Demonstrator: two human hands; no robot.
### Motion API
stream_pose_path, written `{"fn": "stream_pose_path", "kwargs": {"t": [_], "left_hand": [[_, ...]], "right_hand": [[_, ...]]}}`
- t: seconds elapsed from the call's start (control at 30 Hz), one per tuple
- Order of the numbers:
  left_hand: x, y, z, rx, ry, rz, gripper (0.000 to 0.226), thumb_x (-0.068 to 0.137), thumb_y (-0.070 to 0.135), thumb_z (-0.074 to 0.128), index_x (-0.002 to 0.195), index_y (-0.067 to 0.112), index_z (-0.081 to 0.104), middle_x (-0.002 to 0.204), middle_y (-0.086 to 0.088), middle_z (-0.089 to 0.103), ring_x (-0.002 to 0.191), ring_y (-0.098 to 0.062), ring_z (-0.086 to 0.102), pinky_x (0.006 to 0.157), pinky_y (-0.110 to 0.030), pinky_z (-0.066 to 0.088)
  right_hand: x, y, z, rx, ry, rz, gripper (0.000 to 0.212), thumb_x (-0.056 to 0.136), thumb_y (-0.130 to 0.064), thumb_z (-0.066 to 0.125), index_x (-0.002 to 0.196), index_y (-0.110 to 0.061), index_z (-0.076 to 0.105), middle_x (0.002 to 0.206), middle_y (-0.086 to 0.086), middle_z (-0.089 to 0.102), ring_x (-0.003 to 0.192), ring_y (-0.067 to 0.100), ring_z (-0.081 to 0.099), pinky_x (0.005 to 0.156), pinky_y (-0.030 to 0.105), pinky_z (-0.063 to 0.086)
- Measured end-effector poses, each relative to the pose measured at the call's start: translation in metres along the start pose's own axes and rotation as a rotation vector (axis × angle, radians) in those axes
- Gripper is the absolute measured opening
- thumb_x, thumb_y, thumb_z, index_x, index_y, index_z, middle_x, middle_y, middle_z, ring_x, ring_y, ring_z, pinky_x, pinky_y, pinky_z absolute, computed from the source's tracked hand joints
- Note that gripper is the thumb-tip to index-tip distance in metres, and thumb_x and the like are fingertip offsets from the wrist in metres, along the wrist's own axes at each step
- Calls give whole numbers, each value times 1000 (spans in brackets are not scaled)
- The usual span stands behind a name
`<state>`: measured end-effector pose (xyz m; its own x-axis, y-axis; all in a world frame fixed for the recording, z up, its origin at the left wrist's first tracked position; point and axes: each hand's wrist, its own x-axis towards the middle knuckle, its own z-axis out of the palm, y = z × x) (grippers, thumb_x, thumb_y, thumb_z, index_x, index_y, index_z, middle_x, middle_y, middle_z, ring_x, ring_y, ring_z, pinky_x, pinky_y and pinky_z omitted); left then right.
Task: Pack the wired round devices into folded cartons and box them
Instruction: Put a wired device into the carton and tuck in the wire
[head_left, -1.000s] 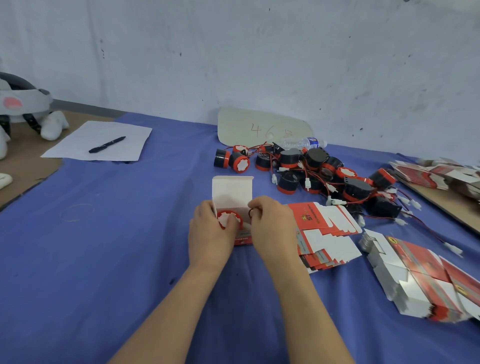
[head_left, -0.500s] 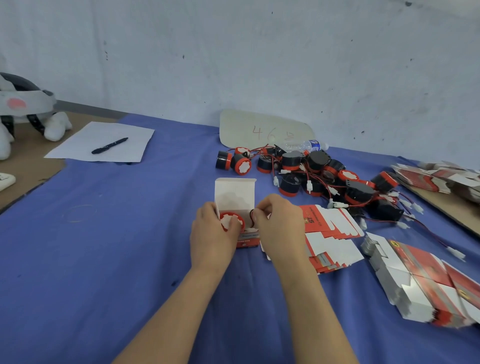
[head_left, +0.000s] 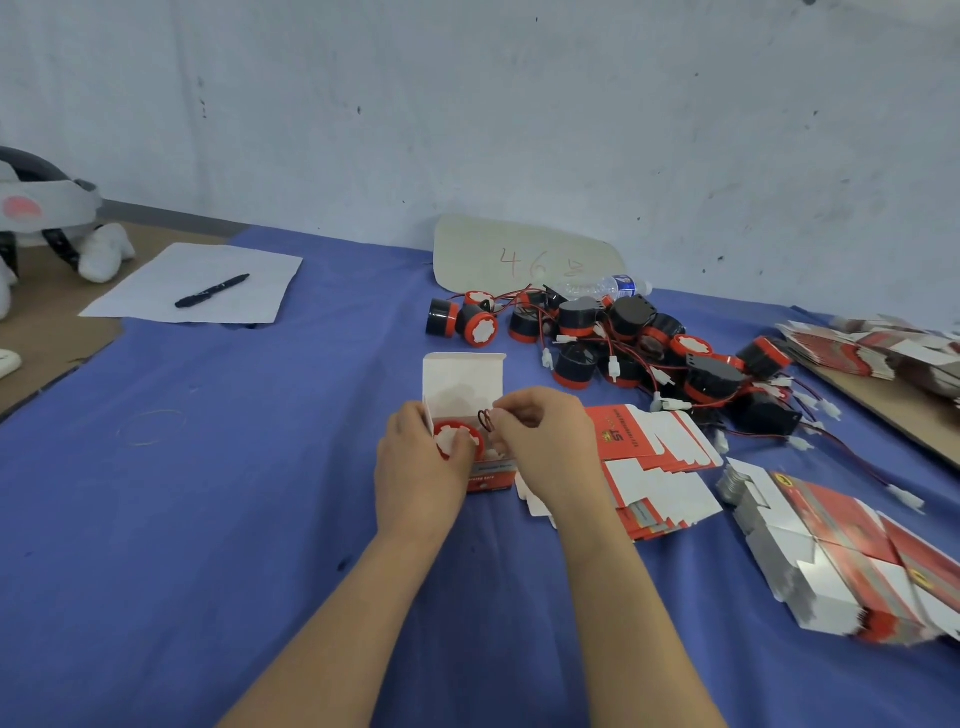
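Note:
A small red and white carton (head_left: 464, 382) stands on the blue cloth with its white lid flap up. A round device with a red rim and white face (head_left: 457, 439) sits in its open top. My left hand (head_left: 418, 462) grips the carton's left side, thumb on the device. My right hand (head_left: 545, 441) pinches the coiled red and black wire (head_left: 485, 418) at the carton's opening. A pile of black and red wired round devices (head_left: 613, 338) lies behind. Flat cartons (head_left: 654, 467) lie to the right of my hands.
A stack of folded cartons (head_left: 852, 551) lies at the right. More flat cartons (head_left: 883, 348) sit on cardboard at far right. A paper sheet with a pen (head_left: 210, 291), a numbered card (head_left: 519, 257), a water bottle (head_left: 608, 286) and a headset (head_left: 47, 218) lie further back.
My right hand has lifted slightly and drawn the coiled wire up over the carton's opening. The left hand stays on the carton and device.

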<state>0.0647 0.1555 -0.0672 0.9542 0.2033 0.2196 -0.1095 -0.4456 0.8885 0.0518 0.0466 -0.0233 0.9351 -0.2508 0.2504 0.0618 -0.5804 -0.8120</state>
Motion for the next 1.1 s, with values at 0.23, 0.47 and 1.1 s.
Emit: {"fn": "stream_pose_path", "kwargs": {"t": [0.23,0.47,1.1], "left_hand": [[0,0,1,-16,8,5,21,88,28,59,102,20,45,107,0,55,98,-21,55,82,-43,52],[0,0,-1,-17,2,-2,21,87,26,59,101,17,47,105,-1,54,97,-22,54,82,-45,51],[-1,1,0,-15,-8,5,20,88,27,59,100,20,45,107,0,54,97,-20,55,81,-43,52]], "right_hand": [[-5,0,-8,-289,-110,-108,20,94,-27,56,93,-14,72,77,-8,66,69,6,58,58,15,43],[-2,1,-12,-202,-115,-72,13,94,-25,56,88,-20,66,68,-13,55,59,2,49,48,9,36],[1,8,-4,-208,81,-57,26,97,-15,49,122,-13,57,99,7,70,87,19,62,70,25,47]]}}
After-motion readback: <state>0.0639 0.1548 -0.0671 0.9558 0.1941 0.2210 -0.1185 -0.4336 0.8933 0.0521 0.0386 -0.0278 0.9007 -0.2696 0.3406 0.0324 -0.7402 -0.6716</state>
